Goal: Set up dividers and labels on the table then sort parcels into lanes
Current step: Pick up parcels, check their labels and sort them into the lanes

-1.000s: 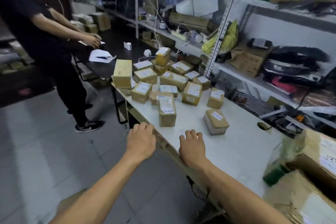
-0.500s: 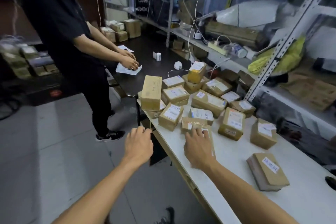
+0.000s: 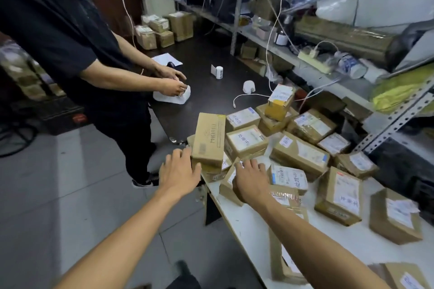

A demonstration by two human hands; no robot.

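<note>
**Both hands reaching into parcel pile at table's near corner**

Head view: left hand (image 3: 179, 172) fingers straight and spread, tips touching the near lower side of the tall plain brown cardboard box (image 3: 209, 139), which stands upright on end atop another parcel at the corner of the white table (image 3: 258, 237). Box long axis vertical, leaning slightly away from the fingers; it sits just ahead and right of the left fingertips. Left hand is the nearer one, not curled round anything.

Right hand (image 3: 251, 180) also flat, fingers extended, resting on a low brown labelled parcel (image 3: 231, 182) lying under the palm; a white-labelled flat parcel (image 3: 290, 177) sits just right of those fingers. Rest of the brown parcel heap (image 3: 303, 155) spreads ahead and right of both hands, unsorted. No dividers or lane labels visible on the table.

Judgement: sorting not begun; next move probably closes the left fingers round the tall box. Risk: it topples, being on end.

Second person in black (image 3: 58, 30) works at the dark table (image 3: 211, 91) beyond.
</note>
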